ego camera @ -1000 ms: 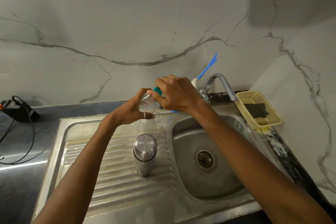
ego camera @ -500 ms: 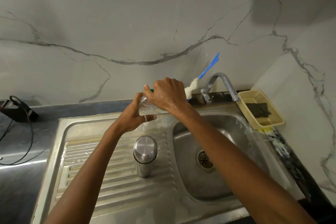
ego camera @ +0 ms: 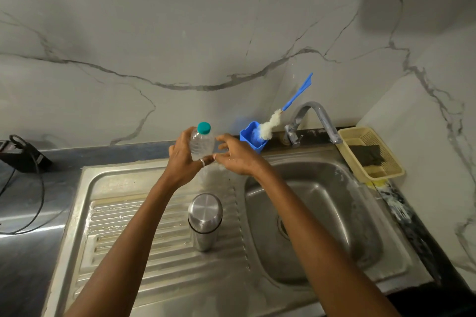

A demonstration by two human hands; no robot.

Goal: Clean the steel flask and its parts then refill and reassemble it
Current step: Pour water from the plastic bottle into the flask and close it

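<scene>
Flask stands capped just left of the sink, refill seemingly done; left hand grips a capped bottle, right hand loose and empty; next, set the bottle down upright.

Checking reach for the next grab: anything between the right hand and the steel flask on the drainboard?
Nothing visible does. The right hand hovers, fingers loose, beside the plastic bottle that the left hand holds; the steel flask stands capped on the drainboard nearer the camera, with only bare ridged steel between.

Single head-worn wide-angle view, facing forward and down, close above the sink
</scene>
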